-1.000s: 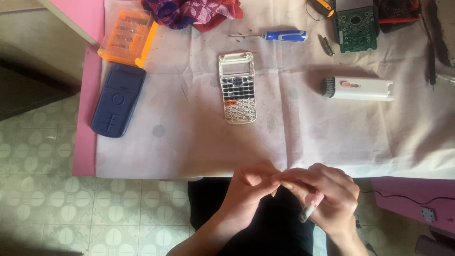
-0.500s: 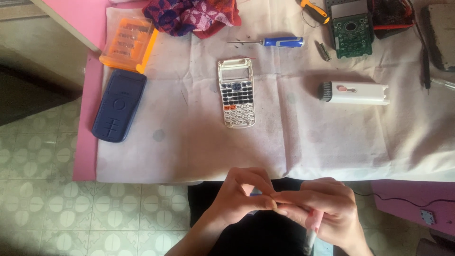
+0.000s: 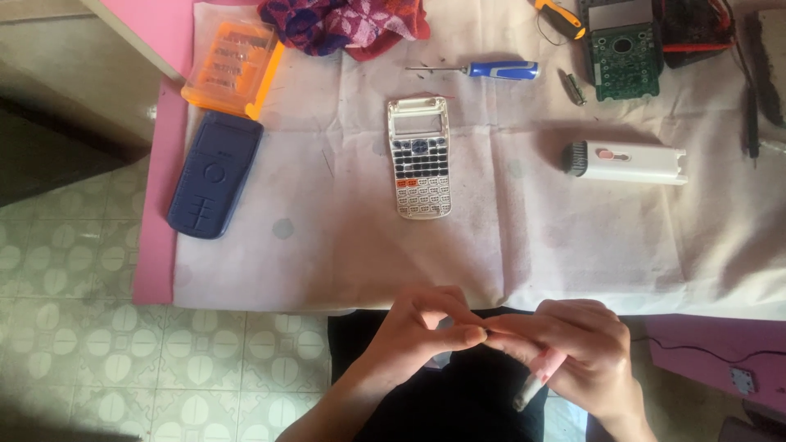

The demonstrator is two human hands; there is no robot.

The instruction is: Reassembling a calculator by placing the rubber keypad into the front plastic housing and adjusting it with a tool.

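Your fingers (image 3: 468,334) were pinched together on something tiny and dark, right where both hands met. It was too small to tell what it was. Your left hand (image 3: 422,327) curled in from the left, thumb and first finger pressed tight on the tiny thing. Your right hand (image 3: 573,348) met it from the right, and its other fingers were wrapped around a pink and white pen-like tool (image 3: 539,378) that pointed down. Both hands hung over your lap, just off the edge of the desk (image 3: 573,262). A calculator shell (image 3: 419,157) lay well apart, up on the white cloth (image 3: 344,245).
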